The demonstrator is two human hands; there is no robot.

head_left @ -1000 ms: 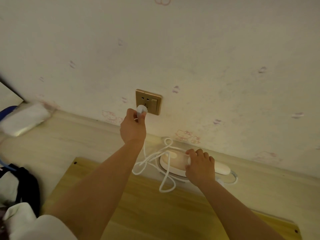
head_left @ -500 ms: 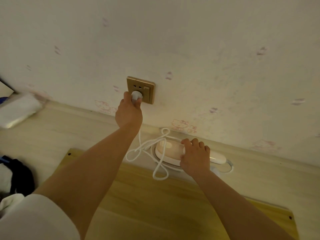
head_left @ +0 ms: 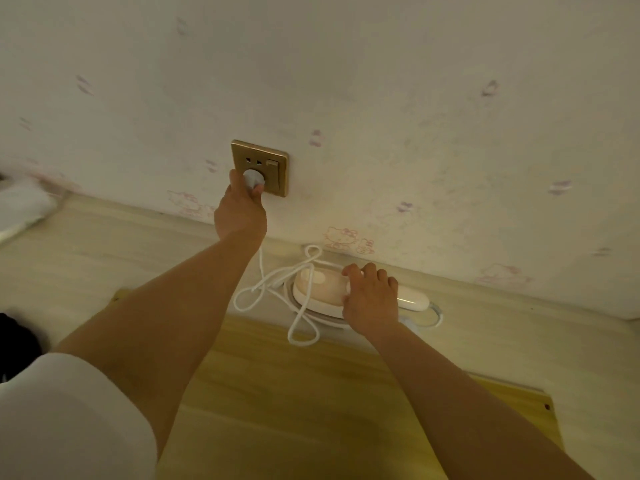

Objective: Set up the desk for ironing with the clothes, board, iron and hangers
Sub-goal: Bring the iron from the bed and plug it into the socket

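A small pink and white iron (head_left: 318, 289) lies on the desk against the wall, its white cord (head_left: 270, 289) looped to its left. My left hand (head_left: 240, 211) pinches the white plug (head_left: 252, 178) at the lower holes of a gold wall socket (head_left: 273, 168). Whether the plug is fully seated I cannot tell. My right hand (head_left: 370, 299) rests on the iron with its fingers curled over the iron's top. A yellow wooden board (head_left: 277, 393) lies flat on the desk below the iron.
A pale wooden desk (head_left: 104, 244) runs along the patterned wall (head_left: 381, 81). A white bundle (head_left: 20, 206) lies at the far left by the wall. Dark clothing (head_left: 15, 337) shows at the left edge. My white sleeve (head_left: 65, 420) fills the lower left corner.
My left hand has brought the plug up from just below the socket onto its lower holes. The right hand stays on the iron. The view has shifted slightly.
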